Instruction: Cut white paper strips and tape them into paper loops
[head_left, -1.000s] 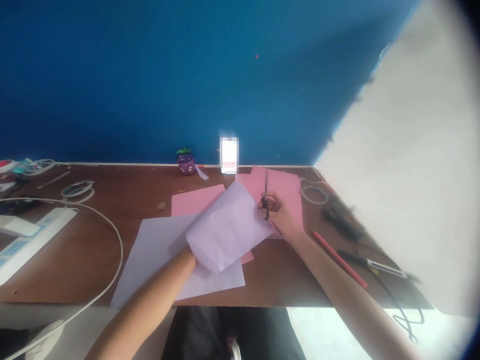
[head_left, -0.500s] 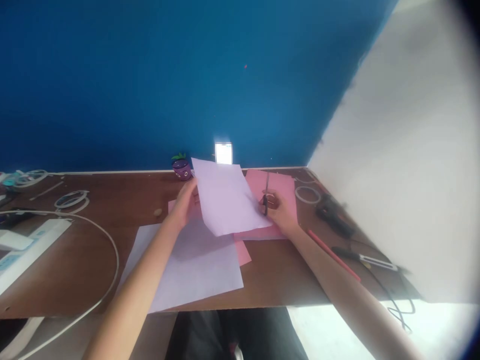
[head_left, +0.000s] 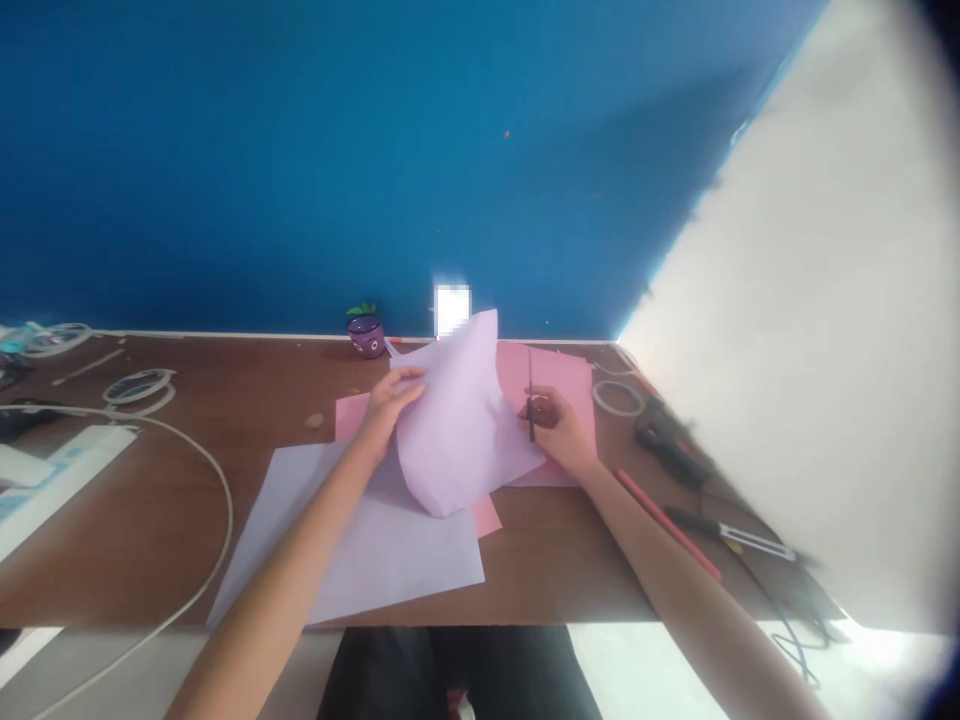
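A curled lilac sheet of paper (head_left: pixel 450 430) stands raised in the middle, its left side bent up. At its left edge is my left hand (head_left: pixel 388 405), fingers closed over the paper. My right hand (head_left: pixel 556 425) grips dark-handled scissors (head_left: pixel 531 395), their thin blades pointing up and away from me. The sheet's right corner reaches that hand; whether the fingers also pinch it I cannot tell. Under the raised sheet lie another pale lilac sheet (head_left: pixel 390 560) and a pink sheet (head_left: pixel 489 515). More pink paper (head_left: pixel 577 385) lies behind my right hand.
On the brown table (head_left: pixel 555 570) are a purple pot (head_left: pixel 367 338), a bright screen (head_left: pixel 452 308) by the wall, and a white power strip (head_left: pixel 64 480) with a cable. To the right lie a red stick (head_left: pixel 667 525), a black-handled tool (head_left: pixel 694 520) and a white ring (head_left: pixel 618 398).
My left hand has moved right and curled the lilac sheet's left side over, its top now higher and its bottom lower. The scissors stay in my right hand, nearly in place.
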